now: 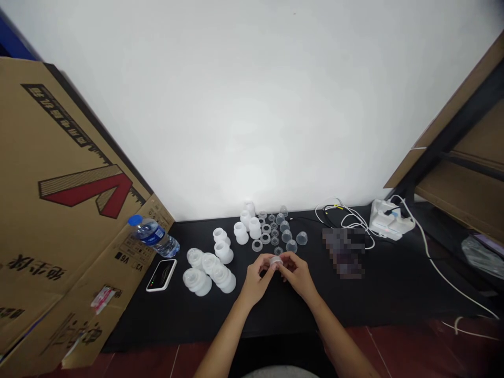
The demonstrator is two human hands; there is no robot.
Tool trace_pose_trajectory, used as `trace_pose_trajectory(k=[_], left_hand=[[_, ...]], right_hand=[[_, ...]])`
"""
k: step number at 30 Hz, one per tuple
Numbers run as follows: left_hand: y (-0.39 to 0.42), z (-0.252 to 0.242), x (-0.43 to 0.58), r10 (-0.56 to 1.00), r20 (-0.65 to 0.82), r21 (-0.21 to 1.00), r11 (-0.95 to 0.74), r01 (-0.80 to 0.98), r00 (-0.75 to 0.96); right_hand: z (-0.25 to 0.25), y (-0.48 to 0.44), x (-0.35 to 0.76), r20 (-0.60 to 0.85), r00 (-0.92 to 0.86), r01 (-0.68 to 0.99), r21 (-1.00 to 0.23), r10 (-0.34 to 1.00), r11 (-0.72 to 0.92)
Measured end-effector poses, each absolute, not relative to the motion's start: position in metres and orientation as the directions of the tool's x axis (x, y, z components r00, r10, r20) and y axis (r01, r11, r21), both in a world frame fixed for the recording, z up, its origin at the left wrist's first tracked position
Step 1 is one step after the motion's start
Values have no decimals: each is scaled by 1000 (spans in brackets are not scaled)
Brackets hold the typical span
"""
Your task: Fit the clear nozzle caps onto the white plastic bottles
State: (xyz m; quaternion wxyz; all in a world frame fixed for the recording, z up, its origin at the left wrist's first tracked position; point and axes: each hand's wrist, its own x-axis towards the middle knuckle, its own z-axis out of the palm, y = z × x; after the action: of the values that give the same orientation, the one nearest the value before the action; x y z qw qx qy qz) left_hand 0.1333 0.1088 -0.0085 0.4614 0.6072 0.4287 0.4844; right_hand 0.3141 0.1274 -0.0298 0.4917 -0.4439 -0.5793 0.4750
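My left hand and my right hand meet at the middle of the black table. Their fingertips pinch a small translucent silicone ring from both sides. Just beyond the hands lie several small clear cups and several thin silicone rings in loose rows. White frosted silicone funnel-shaped parts stand to the left of my left hand, and more white parts stand further back.
A smartphone lies at the left, near a plastic water bottle and leaning cardboard sheets. To the right are a blurred dark object, white cables and a white plastic device. A white wall rises behind.
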Motion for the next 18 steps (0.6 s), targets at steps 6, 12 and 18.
trace_pose_trajectory(k=[6,12,18], left_hand=[[112,-16,129,973,210,969,-220,110,96],[115,-22,127,960,279,925,-273,266,17],[114,-27,128,965,264,929,-257,267,11]], right_hand=[[-20,121,315,231,-210,103,-961,950,257],[-18,122,313,287,-257,178,-925,923,337],[-19,122,312,296,-281,215,-908,913,360]])
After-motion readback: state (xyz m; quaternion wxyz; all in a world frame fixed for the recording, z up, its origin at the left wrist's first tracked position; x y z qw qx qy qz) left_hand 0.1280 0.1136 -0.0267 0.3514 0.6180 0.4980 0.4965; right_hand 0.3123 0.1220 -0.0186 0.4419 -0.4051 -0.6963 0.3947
